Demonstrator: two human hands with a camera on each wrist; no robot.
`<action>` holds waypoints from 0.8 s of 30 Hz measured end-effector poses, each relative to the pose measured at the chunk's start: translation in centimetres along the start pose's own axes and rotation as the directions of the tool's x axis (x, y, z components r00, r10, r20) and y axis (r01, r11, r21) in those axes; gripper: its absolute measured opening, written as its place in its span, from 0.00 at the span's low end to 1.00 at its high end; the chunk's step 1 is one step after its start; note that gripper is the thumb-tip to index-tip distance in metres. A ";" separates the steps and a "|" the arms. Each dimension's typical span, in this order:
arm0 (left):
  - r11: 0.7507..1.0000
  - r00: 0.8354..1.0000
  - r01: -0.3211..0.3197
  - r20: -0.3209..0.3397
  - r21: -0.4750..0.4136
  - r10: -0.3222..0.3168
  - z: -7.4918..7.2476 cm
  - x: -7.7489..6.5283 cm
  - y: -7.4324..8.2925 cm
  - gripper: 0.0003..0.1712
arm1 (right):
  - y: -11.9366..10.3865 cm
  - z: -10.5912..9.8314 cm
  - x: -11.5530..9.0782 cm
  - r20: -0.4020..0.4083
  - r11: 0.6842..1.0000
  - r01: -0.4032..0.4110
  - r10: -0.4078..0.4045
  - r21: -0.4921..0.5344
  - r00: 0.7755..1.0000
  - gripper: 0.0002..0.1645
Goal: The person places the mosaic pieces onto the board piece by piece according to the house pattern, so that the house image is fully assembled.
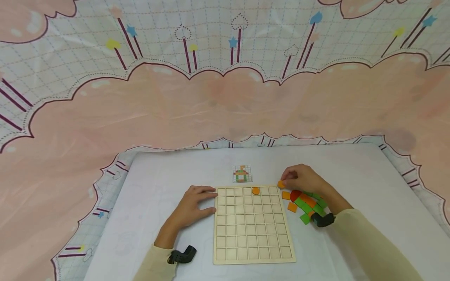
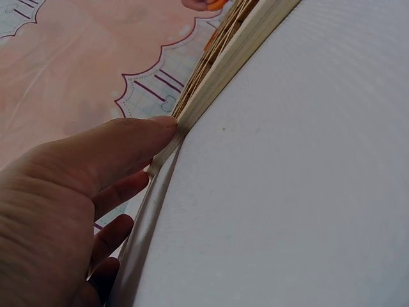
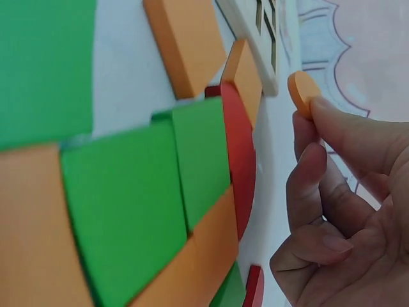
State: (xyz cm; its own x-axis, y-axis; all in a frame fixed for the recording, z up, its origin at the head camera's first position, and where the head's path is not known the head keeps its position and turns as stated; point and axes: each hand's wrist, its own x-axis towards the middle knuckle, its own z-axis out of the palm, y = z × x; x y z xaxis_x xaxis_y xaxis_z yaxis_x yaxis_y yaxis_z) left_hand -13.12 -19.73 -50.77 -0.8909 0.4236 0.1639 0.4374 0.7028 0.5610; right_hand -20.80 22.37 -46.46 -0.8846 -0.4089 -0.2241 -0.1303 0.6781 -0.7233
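My right hand (image 1: 305, 180) pinches a small orange disc (image 3: 300, 93) between thumb and fingertip, just off the top right corner of the wooden grid board (image 1: 240, 230). Another orange disc (image 1: 256, 191) lies in the board's top row, right of the middle. Along the board's left edge, near its top corner, my left hand (image 1: 190, 207) rests with fingers and thumb loosely extended. The left wrist view shows the thumb (image 2: 137, 144) touching the board's side edge (image 2: 217, 77). Below my right hand spreads a pile of tiles, among them green tiles (image 3: 128, 211) and a red rounded piece (image 3: 238, 153).
A small printed card (image 1: 242, 174) with a coloured block picture on a grid lies just beyond the board. Two orange square tiles (image 1: 292, 207) lie between the board and the pile. White cloth (image 1: 168, 168) covers the table, and a patterned pink sheet (image 1: 225, 109) hangs behind it.
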 end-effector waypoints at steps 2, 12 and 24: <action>1.000 1.000 0.001 -0.001 0.001 -0.001 0.0 0.0 0.0 0.27 | -0.2 0.2 0.2 0.004 1.000 -0.007 0.007 0.014 1.000 0.06; 1.000 1.000 0.000 -0.007 0.000 0.000 0.1 -0.1 0.0 0.27 | -1.8 1.2 1.1 0.020 0.997 0.028 -0.029 0.076 0.999 0.06; 1.000 1.000 -0.003 -0.008 0.002 0.003 0.0 0.0 0.1 0.27 | -3.4 2.6 2.5 0.027 0.997 0.040 -0.042 0.073 0.999 0.07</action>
State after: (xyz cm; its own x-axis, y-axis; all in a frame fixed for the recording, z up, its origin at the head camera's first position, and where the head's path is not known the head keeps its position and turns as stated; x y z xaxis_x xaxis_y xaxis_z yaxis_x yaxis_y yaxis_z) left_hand -13.01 -19.63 -50.73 -0.8907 0.4208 0.1718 0.4399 0.7032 0.5586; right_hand -21.46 17.46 -46.28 -0.8660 -0.4532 -0.2114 -0.1323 0.6153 -0.7771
